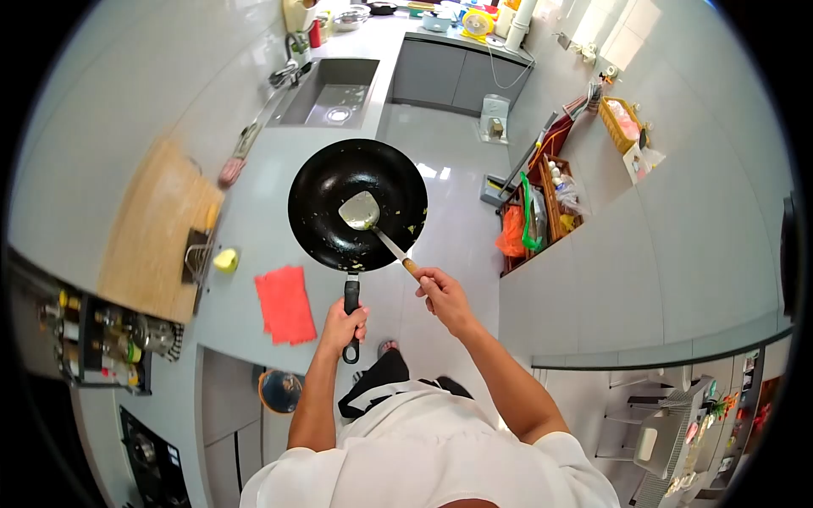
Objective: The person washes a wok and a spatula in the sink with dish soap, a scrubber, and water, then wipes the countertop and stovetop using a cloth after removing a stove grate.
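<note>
A black wok (326, 182) is held out in front of me, partly over the counter edge and partly over the floor. Small green and pale food bits cling to its inside. My left hand (343, 327) is closed around the wok's black handle. In my right hand (442, 298) is a metal spatula (360, 210) with a wooden grip, its blade resting inside the wok or just above the bottom; I cannot tell which. A red cloth (285, 305) lies on the counter left of the handle.
A sink (337, 97) with a tap is set into the counter ahead. To the left stand a wooden cutting board (157, 229), a yellow-green item (225, 260) and a bottle rack (110, 343). A stove (152, 457) sits at lower left; a rack with bags (533, 216) is at right.
</note>
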Demonstrator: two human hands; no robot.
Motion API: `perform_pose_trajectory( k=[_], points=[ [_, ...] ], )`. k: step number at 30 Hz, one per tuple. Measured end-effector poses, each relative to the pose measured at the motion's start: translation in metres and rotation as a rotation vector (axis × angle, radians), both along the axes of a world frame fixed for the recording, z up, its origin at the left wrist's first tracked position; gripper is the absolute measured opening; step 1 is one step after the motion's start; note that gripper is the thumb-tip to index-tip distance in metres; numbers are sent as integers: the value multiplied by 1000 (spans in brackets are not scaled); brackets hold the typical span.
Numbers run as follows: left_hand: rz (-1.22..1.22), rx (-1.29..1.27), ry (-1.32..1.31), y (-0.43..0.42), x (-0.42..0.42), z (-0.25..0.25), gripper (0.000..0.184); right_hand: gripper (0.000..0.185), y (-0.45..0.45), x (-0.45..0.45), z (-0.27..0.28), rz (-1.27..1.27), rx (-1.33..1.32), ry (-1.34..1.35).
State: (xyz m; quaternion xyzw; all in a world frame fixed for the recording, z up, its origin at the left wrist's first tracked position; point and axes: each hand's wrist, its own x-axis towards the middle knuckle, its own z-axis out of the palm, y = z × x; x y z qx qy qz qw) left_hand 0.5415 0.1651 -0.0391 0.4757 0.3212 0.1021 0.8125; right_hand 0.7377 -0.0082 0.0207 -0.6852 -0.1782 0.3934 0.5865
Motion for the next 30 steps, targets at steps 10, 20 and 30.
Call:
perform_pose_trajectory(
  k=[10, 20, 30],
  points=[
    [29, 7, 12, 142, 239, 7, 20, 28, 151, 241, 0, 5, 114, 19],
    [271, 18, 128, 272, 440, 21, 20, 28, 357, 480, -14, 300, 36, -46],
    [450, -59, 121, 461, 562, -28, 19, 31, 593, 613, -40, 523, -41, -40]
  ],
)
